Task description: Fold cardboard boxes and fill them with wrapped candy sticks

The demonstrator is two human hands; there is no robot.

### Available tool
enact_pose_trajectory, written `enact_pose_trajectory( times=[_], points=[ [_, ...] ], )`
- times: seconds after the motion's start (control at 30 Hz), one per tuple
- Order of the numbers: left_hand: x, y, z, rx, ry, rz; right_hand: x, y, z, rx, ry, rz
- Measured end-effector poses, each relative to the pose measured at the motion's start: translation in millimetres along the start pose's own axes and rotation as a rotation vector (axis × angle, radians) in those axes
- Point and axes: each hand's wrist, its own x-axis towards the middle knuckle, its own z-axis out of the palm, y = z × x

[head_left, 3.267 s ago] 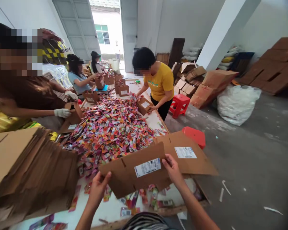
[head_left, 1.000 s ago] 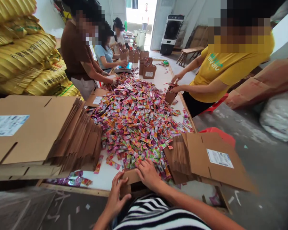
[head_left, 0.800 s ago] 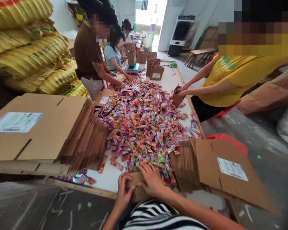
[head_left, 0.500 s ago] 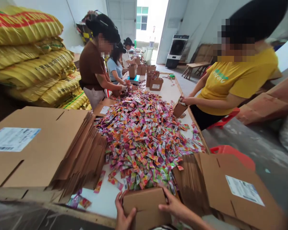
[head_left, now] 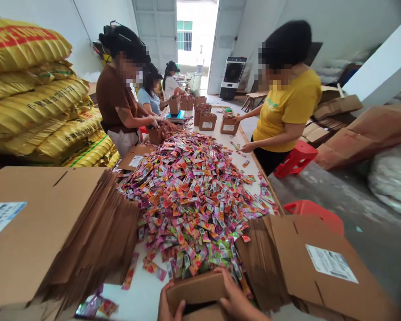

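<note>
A small brown cardboard box (head_left: pixel 195 287) sits at the bottom edge of the head view, its upper side now showing a dark opening. My left hand (head_left: pixel 169 304) grips its left side, thumb over the near edge. On the right side my right hand (head_left: pixel 234 296) clasps the box with fingers over the far corner and thumb at the opening. Just beyond the box spreads a large heap of small colourful sachets (head_left: pixel 194 200) on the white table (head_left: pixel 147 285). The lower part of the box is cut off by the frame.
Stacks of flattened cartons stand left (head_left: pixel 50 223) and right (head_left: pixel 307 258) of me. Yellow sacks (head_left: pixel 36 98) are piled at the far left. A person in yellow (head_left: pixel 284 111) and one in brown (head_left: pixel 120 98) work along the table. Red stools (head_left: pixel 316 216) stand at the right.
The box in my hands has tilted, and its opening has come into view. The person in yellow has set a filled box on the table and let a hand reach toward the sachets.
</note>
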Motion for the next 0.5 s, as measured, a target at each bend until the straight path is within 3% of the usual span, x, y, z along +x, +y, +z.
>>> enact_pose_trajectory(
  times=[0.2,0.27,0.37,0.43,0.5],
  points=[
    [-1,-4,-12.9,0.058,-0.184,-0.011,-9,-10,-22,0.24,-0.253,0.054],
    [-4,-5,-11.5,0.101,-0.16,0.016,-7,-5,-15,0.239,-0.147,0.057],
    [-13,-2,-6.1,0.308,-0.041,0.137,-3,7,5,0.088,0.162,0.005],
    [-18,5,-5.3,0.544,0.058,0.33,-2,15,18,0.055,0.258,-0.026],
    [-21,17,-8.0,0.735,-0.066,0.619,-2,21,25,0.054,0.276,-0.044]
  ],
)
